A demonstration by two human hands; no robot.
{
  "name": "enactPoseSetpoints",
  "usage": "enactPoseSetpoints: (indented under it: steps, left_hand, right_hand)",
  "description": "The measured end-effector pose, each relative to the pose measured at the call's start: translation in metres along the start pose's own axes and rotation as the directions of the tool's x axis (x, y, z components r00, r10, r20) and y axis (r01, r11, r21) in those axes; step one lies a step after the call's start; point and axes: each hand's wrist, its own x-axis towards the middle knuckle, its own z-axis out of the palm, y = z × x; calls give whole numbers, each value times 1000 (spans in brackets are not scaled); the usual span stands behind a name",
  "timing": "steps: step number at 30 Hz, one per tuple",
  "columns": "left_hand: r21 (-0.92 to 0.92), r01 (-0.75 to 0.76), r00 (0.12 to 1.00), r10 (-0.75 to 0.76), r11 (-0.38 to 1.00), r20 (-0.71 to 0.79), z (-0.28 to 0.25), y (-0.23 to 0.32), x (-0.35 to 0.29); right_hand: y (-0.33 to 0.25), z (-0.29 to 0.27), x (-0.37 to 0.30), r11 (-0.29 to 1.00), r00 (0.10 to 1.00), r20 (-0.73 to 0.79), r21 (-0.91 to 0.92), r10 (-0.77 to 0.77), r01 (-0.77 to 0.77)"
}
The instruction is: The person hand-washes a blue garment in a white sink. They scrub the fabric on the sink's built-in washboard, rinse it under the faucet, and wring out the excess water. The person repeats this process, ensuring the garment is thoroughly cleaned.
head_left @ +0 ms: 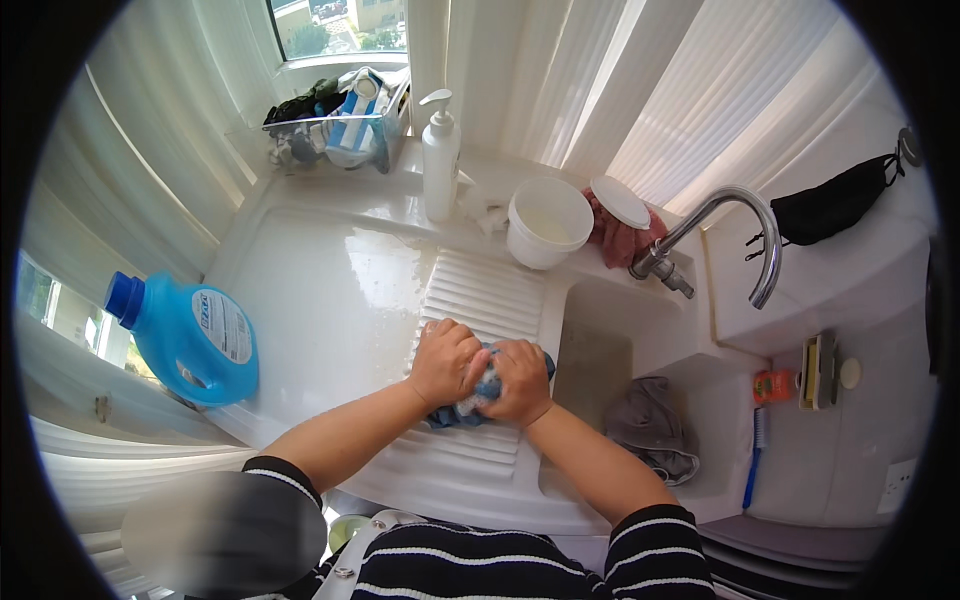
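Head view: person's left hand [446, 358] and right hand [520, 382] side by side, both gripping a bunched blue cloth [460, 414]; white suds [488, 384] show on it between the hands; left fingers curled and pressed together on the cloth; right fingers bent over it, also close together; some fingertips hidden, cannot tell their hold underneath; cloth sits on the ridged washboard [482, 288], just left of the sink basin [590, 345]; grey cloth [648, 425] heaped in basin; chrome tap [742, 197] arches above; white tub [545, 245] and white pump bottle [440, 170] stand behind washboard; blue jug [190, 340] at far left.
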Motion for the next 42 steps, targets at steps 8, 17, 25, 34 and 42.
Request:
enactPoseSetpoints:
  steps: [8,17,25,34,42]
  left_hand:
    - [-32,204,948,-189,979,255,-19,7,-4]
    - [19,83,993,-82,996,-80,22,-23,27]
    - [-173,104,983,-74,979,169,-34,15,-26]
    - [117,187,979,-175,975,-105,25,-49,57]
    - [-201,14,991,13,980,130,-43,33,-35]
  right_hand:
    - [-11,-46,-2,878,826,347,18,444,-479]
    - [16,5,28,949,940,133,-64,315,-309]
    - [-24,-52,-14,986,951,285,77,121,-148]
    - [26,6,48,951,954,62,-121,294,-285]
    - [-30,-65,-20,988,953,274,114,-133,105]
